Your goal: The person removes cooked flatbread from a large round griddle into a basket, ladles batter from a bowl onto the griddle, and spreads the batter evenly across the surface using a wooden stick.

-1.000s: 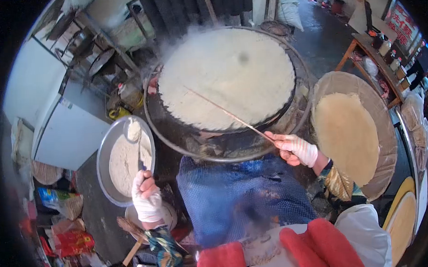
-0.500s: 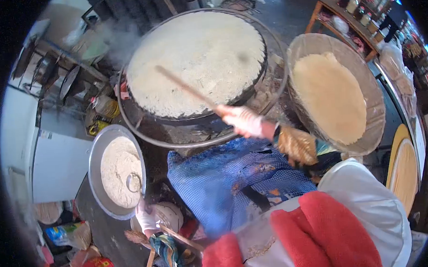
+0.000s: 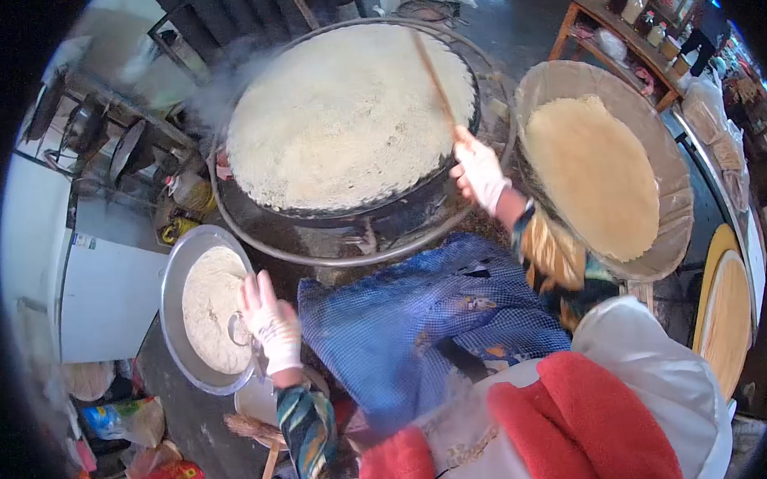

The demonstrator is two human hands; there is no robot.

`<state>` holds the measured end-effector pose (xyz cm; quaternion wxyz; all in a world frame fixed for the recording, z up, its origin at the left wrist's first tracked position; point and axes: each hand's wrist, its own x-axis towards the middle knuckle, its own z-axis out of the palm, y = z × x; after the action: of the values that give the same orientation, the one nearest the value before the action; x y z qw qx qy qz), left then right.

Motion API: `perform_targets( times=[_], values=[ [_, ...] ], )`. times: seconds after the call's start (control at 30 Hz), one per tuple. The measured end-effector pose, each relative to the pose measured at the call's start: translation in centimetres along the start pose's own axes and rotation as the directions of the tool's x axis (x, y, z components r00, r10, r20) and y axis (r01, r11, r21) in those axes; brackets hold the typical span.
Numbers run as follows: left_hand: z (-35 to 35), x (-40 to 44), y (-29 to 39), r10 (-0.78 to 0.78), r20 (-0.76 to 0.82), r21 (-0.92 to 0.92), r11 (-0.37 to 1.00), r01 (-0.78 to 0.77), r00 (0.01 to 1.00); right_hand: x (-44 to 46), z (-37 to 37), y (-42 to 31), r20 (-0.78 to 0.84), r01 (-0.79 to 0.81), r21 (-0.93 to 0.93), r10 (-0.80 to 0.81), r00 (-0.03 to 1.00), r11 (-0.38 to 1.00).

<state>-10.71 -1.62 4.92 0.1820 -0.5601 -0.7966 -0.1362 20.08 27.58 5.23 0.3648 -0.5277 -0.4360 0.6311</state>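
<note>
A pale batter layer (image 3: 344, 113) covers the large round griddle, with steam at its left. My right hand (image 3: 481, 171), in a whitish glove, is closed round a thin wooden stick (image 3: 432, 75) that reaches over the griddle's right part. At the right rim of a metal basin of batter (image 3: 171, 313), my left hand (image 3: 272, 323), gloved too, has its fingers apart and holds nothing. A ladle (image 3: 238, 329) rests in the basin beside it, its handle partly hidden.
On the right, a lined basket (image 3: 676, 180) holds a round flat sheet (image 3: 595, 179). Blue mesh cloth (image 3: 421, 323) lies before me. A brush (image 3: 256, 429) is at lower left, a wooden bench (image 3: 613, 15) at upper right.
My left hand has let go of the ladle, which now lies in the basin. The stick has swung from the griddle's left to its right side. The camera view has shifted.
</note>
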Motion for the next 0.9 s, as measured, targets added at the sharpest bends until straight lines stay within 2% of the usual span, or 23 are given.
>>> perform_targets(
  times=[0.03, 0.07, 0.1, 0.13, 0.17, 0.2, 0.23, 0.27, 0.3, 0.33, 0.37, 0.43, 0.5, 0.57, 0.63, 0.67, 0.7, 0.77, 0.9],
  values=[
    [0.3, 1.6, 2.1, 0.068, 0.002, 0.0, 0.998, -0.068, 0.998, 2.5, -2.1, 0.9, 0.025, -0.066, -0.083, 0.068, 0.997, 0.994],
    [0.0, 3.4, 4.1, 0.111, 0.125, -0.007, 0.994, -0.111, 0.986, 2.3, -2.4, 0.8, 0.042, -0.12, -0.231, 0.133, 0.99, 0.965],
    [2.5, 3.8, 4.7, 0.187, 0.129, 0.028, 0.981, -0.192, 0.974, 1.6, -2.3, 0.3, 0.046, -0.168, -0.374, 0.199, 0.979, 0.912],
    [5.7, 3.7, 5.2, 0.194, 0.162, -0.037, 0.981, -0.19, 0.968, 0.8, -2.0, 0.2, 0.114, -0.262, -0.36, 0.321, 0.94, 0.895],
    [7.8, 3.3, 6.0, 0.204, 0.203, -0.105, 0.977, -0.186, 0.958, -1.4, -2.2, 2.3, 0.273, 0.172, -0.453, -0.048, 0.961, 0.875],
    [8.2, 3.3, 7.2, 0.185, 0.264, -0.116, 0.98, -0.159, 0.947, -2.4, -2.1, 1.8, 0.353, -0.065, -0.273, 0.163, 0.921, 0.96],
    [8.6, 3.8, 9.0, 0.163, 0.308, -0.123, 0.984, -0.131, 0.937, -4.6, -1.5, 1.7, 0.318, 0.022, -0.419, 0.124, 0.94, 0.908],
    [8.3, 3.5, 10.8, 0.173, 0.21, -0.186, 0.973, -0.134, 0.962, -5.1, -1.9, 3.4, 0.328, 0.01, -0.364, 0.118, 0.937, 0.931],
    [8.3, 3.3, 12.1, 0.186, 0.198, -0.223, 0.965, -0.14, 0.962, -5.5, -1.8, 3.6, 0.337, -0.271, -0.171, 0.315, 0.887, 0.947],
    [8.4, 3.2, 13.4, 0.193, 0.212, -0.238, 0.961, -0.141, 0.958, -6.9, -2.5, 6.0, 0.353, 0.127, -0.3, -0.014, 0.936, 0.945],
    [8.4, 3.1, 14.6, 0.202, 0.226, -0.252, 0.957, -0.143, 0.953, -8.2, -2.1, 3.6, 0.309, -0.292, -0.2, 0.343, 0.887, 0.935],
    [8.7, 2.8, 17.3, 0.176, 0.161, -0.278, 0.952, -0.127, 0.971, -10.9, -3.3, 2.1, 0.387, -0.18, -0.356, 0.32, 0.865, 0.917],
    [8.7, 2.8, 19.1, 0.145, 0.136, -0.307, 0.947, -0.098, 0.98, -9.5, -4.2, 1.2, 0.402, -0.183, -0.36, 0.329, 0.855, 0.915],
    [8.4, 3.1, 20.4, 0.118, 0.217, -0.316, 0.948, -0.045, 0.969, -6.0, -5.2, -0.1, 0.29, -0.031, -0.171, 0.08, 0.954, 0.985],
    [8.5, 3.2, 21.3, 0.102, 0.228, -0.318, 0.948, -0.025, 0.968, 1.1, -6.4, -2.2, 0.123, -0.208, -0.478, 0.299, 0.946, 0.854],
    [8.6, 3.1, 21.6, 0.096, 0.24, -0.314, 0.949, -0.017, 0.966, 3.9, -8.0, -0.7, 0.171, 0.17, -0.857, -0.043, 0.984, 0.487],
    [8.5, 3.2, 21.7, 0.099, 0.241, -0.312, 0.95, -0.019, 0.965, 6.5, -9.4, 0.7, 0.382, 0.361, -0.924, -0.298, 0.875, -0.125],
    [8.2, 3.3, 21.9, 0.091, 0.264, -0.296, 0.955, -0.009, 0.96, 10.6, -9.6, 0.2, 0.396, 0.404, -0.914, -0.326, 0.859, -0.044],
    [8.3, 3.0, 21.0, 0.1, 0.245, -0.314, 0.949, -0.019, 0.964, 17.2, -7.4, -0.7, 0.239, 0.268, -0.963, -0.378, 0.894, 0.024]
  ],
)
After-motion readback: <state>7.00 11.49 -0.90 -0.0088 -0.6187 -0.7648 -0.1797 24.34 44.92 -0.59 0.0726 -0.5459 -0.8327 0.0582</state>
